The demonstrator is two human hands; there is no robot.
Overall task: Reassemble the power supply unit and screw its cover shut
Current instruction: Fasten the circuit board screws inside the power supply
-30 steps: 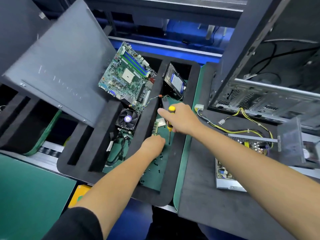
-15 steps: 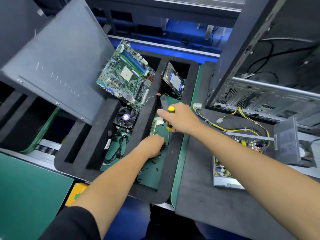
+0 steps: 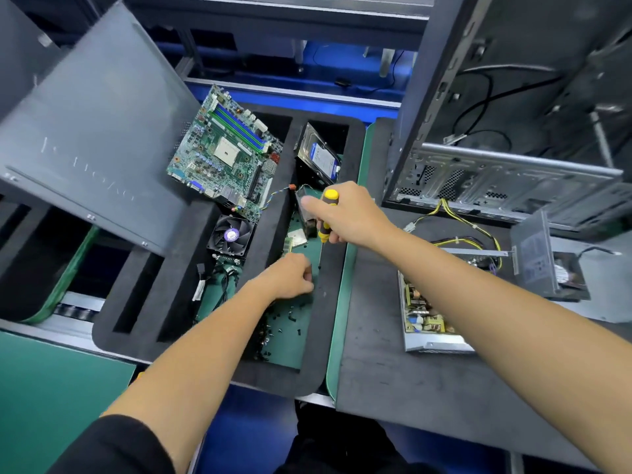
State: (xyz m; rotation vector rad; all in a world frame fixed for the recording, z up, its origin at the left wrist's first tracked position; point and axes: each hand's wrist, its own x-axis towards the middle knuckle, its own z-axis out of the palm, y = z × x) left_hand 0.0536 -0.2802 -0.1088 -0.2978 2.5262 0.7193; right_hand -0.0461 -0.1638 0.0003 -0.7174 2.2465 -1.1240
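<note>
Head view. Right hand (image 3: 345, 213) grips a yellow-handled screwdriver (image 3: 326, 213), tip down over the foam tray (image 3: 328, 336); left hand (image 3: 290, 275) has fingers curled among loose black screws (image 3: 287, 319), whether pinching one cannot be told. The opened power supply unit (image 3: 431, 319) lies well apart on the dark table (image 3: 393, 388), its circuit board exposed; its grey cover (image 3: 537, 258) stands just beside. Judged: sheet-metal shell stiff and light, board fragile, best held by the case edges; screws small, slippery. Motherboard (image 3: 225, 152), cooling fan (image 3: 232, 234), hard drive (image 3: 318, 155) occupy the tray; a computer chassis (image 3: 496, 176) stands behind
</note>
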